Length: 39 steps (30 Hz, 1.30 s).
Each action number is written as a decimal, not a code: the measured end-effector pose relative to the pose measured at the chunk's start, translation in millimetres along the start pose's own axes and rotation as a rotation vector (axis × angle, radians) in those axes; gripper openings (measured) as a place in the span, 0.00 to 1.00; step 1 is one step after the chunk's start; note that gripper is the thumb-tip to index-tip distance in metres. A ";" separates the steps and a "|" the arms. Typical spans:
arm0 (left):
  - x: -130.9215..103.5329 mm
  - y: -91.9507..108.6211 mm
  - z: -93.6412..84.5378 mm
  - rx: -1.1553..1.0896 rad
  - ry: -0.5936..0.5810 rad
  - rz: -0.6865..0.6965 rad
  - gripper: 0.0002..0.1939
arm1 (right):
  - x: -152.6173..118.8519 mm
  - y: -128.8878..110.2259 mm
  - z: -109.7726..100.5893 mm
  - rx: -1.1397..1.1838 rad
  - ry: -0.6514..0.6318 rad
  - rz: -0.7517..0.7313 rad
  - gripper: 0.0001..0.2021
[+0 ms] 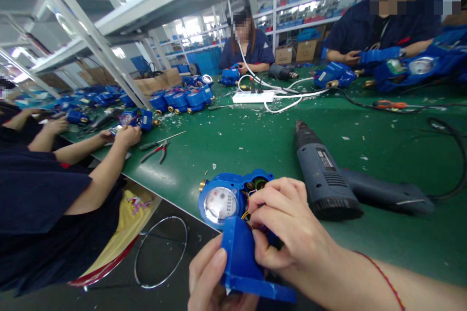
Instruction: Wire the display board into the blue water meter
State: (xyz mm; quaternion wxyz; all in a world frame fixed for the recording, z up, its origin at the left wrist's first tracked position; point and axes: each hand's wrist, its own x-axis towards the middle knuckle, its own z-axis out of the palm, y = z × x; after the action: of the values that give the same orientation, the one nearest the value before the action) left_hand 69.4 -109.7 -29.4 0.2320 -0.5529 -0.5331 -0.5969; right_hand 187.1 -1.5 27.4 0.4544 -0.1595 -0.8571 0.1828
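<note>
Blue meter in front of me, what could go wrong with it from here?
The thin wires by the right hand might snag or get pinched against the blue cover in the left hand. The blue meter sits at the edge of the green table, so a tug could tip it off. The heat gun lies close by and might get knocked.

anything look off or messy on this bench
Mostly litter: small pale scraps lie scattered over the green bench, looking untidy. The blue meter is open with wires exposed, a blue cover in the left hand. Nothing looks clearly broken.
</note>
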 end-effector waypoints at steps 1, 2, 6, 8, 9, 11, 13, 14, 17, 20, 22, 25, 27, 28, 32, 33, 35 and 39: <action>0.3 -0.7 -1.1 -0.005 -0.016 -0.007 0.42 | 1.2 0.8 -0.4 0.013 -0.001 0.014 0.08; 0.6 -1.2 -2.3 -0.011 -0.038 -0.041 0.45 | 3.0 1.8 -2.0 0.027 -0.013 0.028 0.07; 5.6 2.6 -4.4 -0.087 -0.006 -0.427 0.45 | 12.7 7.3 -18.6 0.067 -0.136 0.059 0.05; 10.1 6.7 -3.0 -0.168 0.066 -0.631 0.42 | 16.2 9.8 -27.9 0.073 -0.148 0.056 0.06; 12.4 8.7 -1.9 -0.212 0.100 -0.717 0.41 | 17.1 10.4 -31.4 0.075 -0.137 0.050 0.06; 16.5 12.3 0.5 -0.288 0.148 -0.839 0.40 | 16.6 9.6 -34.9 0.074 -0.121 0.012 0.06; 19.3 15.6 2.9 -0.329 0.167 -0.898 0.42 | 13.8 6.5 -33.6 0.049 -0.121 -0.063 0.05; 20.2 17.5 4.0 -0.335 0.173 -0.908 0.42 | 11.8 4.5 -31.6 0.029 -0.124 -0.104 0.05; 21.6 23.1 7.1 -0.315 0.191 -0.897 0.41 | 5.6 -0.4 -23.5 -0.033 -0.119 -0.132 0.05; 20.5 23.8 7.1 -0.301 0.208 -0.880 0.42 | 2.3 -1.6 -18.7 -0.071 -0.102 -0.079 0.09; 18.1 18.6 3.9 -0.336 0.184 -0.885 0.42 | 3.0 -0.6 -19.7 -0.069 -0.144 -0.070 0.08; 13.2 5.2 -3.3 -0.462 0.093 -0.895 0.42 | 7.5 1.9 -25.5 -0.012 -0.208 -0.072 0.04; 11.2 -1.9 -6.7 -0.534 0.067 -0.905 0.43 | 10.9 3.5 -29.1 0.026 -0.230 -0.095 0.05; 11.1 -3.6 -7.3 -0.559 0.069 -0.914 0.43 | 12.2 4.2 -30.1 0.036 -0.240 -0.116 0.06; 17.4 2.6 -3.0 -0.601 0.115 -1.002 0.45 | 12.8 6.0 -28.5 0.035 -0.268 -0.194 0.08; 19.9 6.1 -1.3 -0.599 0.125 -1.025 0.45 | 12.3 6.3 -27.4 0.032 -0.260 -0.200 0.07; 24.7 12.7 1.6 -0.593 0.141 -1.061 0.45 | 11.2 6.8 -25.7 0.030 -0.243 -0.208 0.06; 26.2 17.2 2.6 -0.587 0.152 -1.080 0.46 | 8.3 7.5 -23.8 0.012 -0.222 -0.227 0.06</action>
State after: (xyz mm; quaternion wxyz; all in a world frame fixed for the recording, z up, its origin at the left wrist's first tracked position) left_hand 78.0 -104.8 0.4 -0.2275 -0.2015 -0.5332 -0.7895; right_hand 203.4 12.7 42.4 0.3755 -0.0374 -0.9135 0.1519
